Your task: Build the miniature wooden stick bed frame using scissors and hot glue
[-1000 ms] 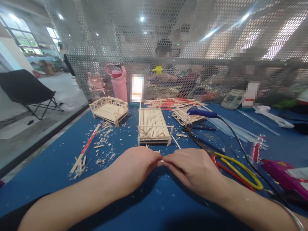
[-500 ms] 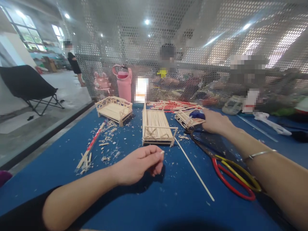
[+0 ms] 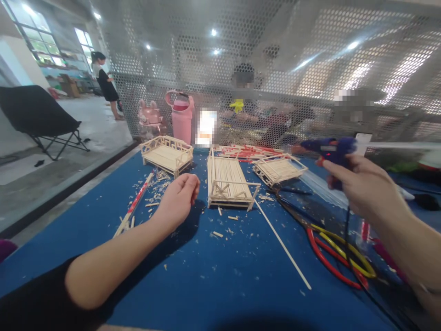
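Her right hand point(image 3: 365, 188) grips the blue glue gun point(image 3: 327, 149), raised to the right of the stick bed frame point(image 3: 229, 181). The left hand point(image 3: 177, 200) sits loosely curled just left of that frame; whether it holds anything, I cannot tell.

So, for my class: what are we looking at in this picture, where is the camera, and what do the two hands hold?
The camera sits on a person's head, looking down at their own bare hands over a blue felt-covered table. The right hand holds a blue hot-glue gun lifted above the table. The left hand is loosely curled; whether it holds anything is unclear. Ahead stand three small pale stick-built model beds, with wood scraps, a long thin wooden stick and red-and-yellow-handled scissors.
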`<state>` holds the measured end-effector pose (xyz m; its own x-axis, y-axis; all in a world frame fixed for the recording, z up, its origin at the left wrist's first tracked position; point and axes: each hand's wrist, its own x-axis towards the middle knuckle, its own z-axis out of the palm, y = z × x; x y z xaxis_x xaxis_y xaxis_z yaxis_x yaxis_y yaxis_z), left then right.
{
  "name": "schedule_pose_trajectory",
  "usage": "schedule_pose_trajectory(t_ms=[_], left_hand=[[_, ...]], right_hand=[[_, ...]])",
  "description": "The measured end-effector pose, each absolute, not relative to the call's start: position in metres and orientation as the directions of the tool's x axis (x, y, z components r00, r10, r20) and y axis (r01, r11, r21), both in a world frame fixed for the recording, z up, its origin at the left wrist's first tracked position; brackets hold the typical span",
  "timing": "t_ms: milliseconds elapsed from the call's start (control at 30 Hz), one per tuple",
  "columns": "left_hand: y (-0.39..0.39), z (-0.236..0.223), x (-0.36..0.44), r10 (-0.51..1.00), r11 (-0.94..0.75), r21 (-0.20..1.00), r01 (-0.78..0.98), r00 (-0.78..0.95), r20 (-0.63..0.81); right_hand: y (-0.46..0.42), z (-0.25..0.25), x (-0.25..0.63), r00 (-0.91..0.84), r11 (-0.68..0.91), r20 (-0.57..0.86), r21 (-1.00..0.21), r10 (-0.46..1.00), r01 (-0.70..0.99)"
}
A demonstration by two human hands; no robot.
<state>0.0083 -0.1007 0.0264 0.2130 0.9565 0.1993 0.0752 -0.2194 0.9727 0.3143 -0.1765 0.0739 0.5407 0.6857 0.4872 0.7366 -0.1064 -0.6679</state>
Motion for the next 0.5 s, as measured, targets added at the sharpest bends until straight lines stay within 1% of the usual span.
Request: schedule_pose_trajectory(t_ms=[33,67,100,133,200,267,300,400,500], left_hand=[[-0.1,0.026,0.009,0.96,-0.202,0.977,0.072,0.211,0.184],[-0.099,0.026,0.009,0.964,-0.184,0.981,0.069,0.207,0.166],[-0.099,0.025,0.009,0.968,-0.163,0.984,0.069,0.202,0.147],[-0.098,0.023,0.01,0.972,-0.138,0.988,0.073,0.2,0.121],[-0.098,0.019,0.011,0.979,-0.084,0.992,0.097,0.195,0.063],[-0.099,0.015,0.012,0.979,-0.044,0.99,0.132,0.201,0.016],[-0.099,0.014,0.013,0.978,-0.034,0.988,0.149,0.209,0.002],[-0.1,0.013,0.013,0.973,-0.039,0.981,0.189,0.229,-0.005],[-0.1,0.013,0.012,0.972,-0.065,0.973,0.223,0.236,0.011]], right_hand=[[-0.19,0.072,0.307,0.56,-0.059,0.419,-0.762,0.715,0.645],[-0.203,0.068,0.3,0.541,-0.055,0.368,-0.789,0.756,0.612],[-0.215,0.064,0.291,0.493,-0.059,0.34,-0.775,0.801,0.63],[-0.225,0.059,0.283,0.47,-0.043,0.333,-0.779,0.817,0.626],[-0.241,0.048,0.268,0.407,-0.056,0.274,-0.768,0.871,0.638],[-0.247,0.04,0.257,0.345,-0.034,0.299,-0.71,0.89,0.703],[-0.248,0.037,0.254,0.319,-0.02,0.333,-0.664,0.887,0.747],[-0.243,0.035,0.249,0.273,-0.001,0.419,-0.546,0.866,0.838],[-0.238,0.036,0.249,0.242,0.028,0.471,-0.496,0.848,0.868]])
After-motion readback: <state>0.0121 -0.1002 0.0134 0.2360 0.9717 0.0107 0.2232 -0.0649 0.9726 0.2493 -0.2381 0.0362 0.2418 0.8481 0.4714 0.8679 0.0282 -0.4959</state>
